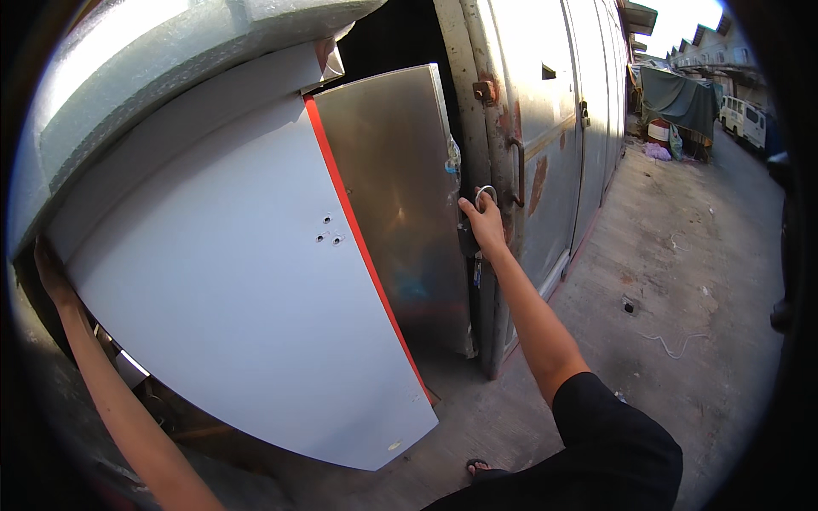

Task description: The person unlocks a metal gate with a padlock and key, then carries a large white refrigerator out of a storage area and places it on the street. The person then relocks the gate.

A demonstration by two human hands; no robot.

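Note:
A large white panel (230, 281) with a red strip (366, 255) along its right edge leans at a slant in front of me. Three small holes pierce it near that strip. My left hand (53, 277) grips the panel's far left edge, with its fingertips partly hidden there. On the right, my right hand (487, 226) is closed around what looks like a padlock, its metal shackle loop (486, 194) standing above the fingers. A dark body shows below the hand, and small keys (477, 272) hang under it. Beside them stands a brushed metal panel (392, 196).
Worn metal gate doors (537, 162) with a pull handle (518, 172) run along the right. A grey rounded ledge (170, 77) overhangs the white panel. Concrete pavement (673, 341) leads to a tarp-covered stall (677, 98) and a parked white van (743, 119).

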